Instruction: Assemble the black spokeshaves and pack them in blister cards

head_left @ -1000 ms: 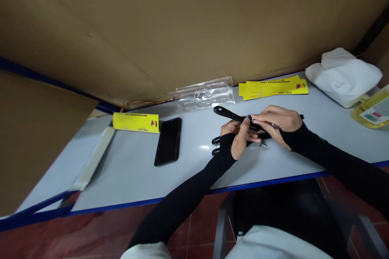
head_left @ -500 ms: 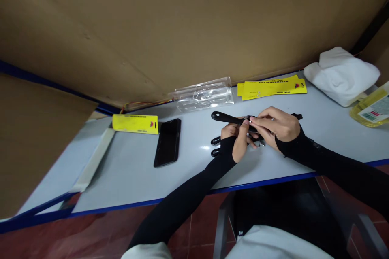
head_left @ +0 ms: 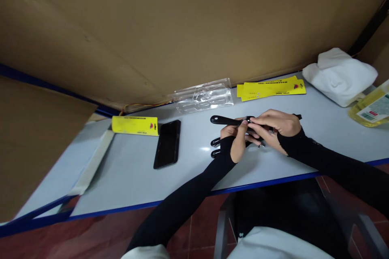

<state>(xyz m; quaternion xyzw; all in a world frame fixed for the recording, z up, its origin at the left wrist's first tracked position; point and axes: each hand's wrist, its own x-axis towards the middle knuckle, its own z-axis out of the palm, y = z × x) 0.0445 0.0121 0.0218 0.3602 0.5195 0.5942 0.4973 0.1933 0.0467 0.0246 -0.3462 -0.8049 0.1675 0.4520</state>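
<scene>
The black tool (head_left: 227, 120) tips flatter than a second ago, its long handle now nearly level above the bench (head_left: 188, 158). Your left hand (head_left: 236, 139) closes its grip round the middle of the tool, and your right hand (head_left: 275, 126) pinches something small at the joint with its fingertips. That small part could slip and skitter off among the other black handles (head_left: 216, 147) lying just beneath, since your hold on it is only a pinch. What you're pinching is hidden by your own fingers; a small metal piece (head_left: 262, 144) under your right palm is hard to make out.
</scene>
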